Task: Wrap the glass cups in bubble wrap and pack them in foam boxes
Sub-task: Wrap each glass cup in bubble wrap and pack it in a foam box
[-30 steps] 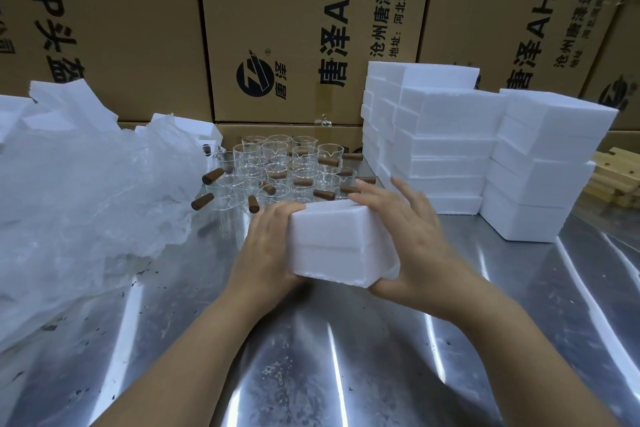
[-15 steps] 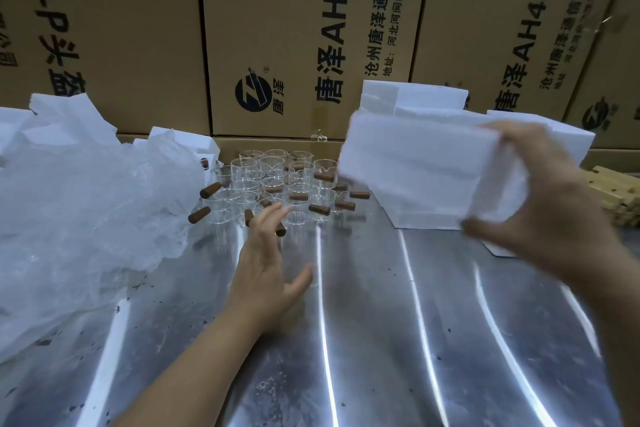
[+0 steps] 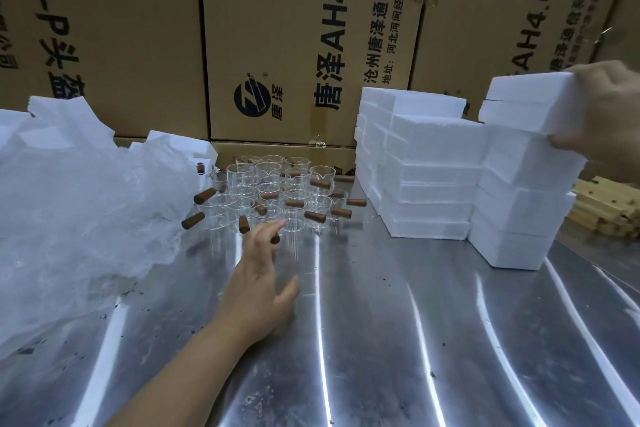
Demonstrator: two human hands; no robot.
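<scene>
Moved right, foam box [image 3: 530, 104] tops nearest stack [image 3: 516, 218].

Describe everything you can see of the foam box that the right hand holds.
The foam box is a white rectangular block, matte and grainy like expanded foam. A thin seam along its side separates lid and base, and it is closed. It lies nearly flat, slightly tilted, at the top of the nearer stack of similar boxes on the right. The right hand grips its right end and hides that end. Whether it rests on the stack or is just above it cannot be told.
</scene>
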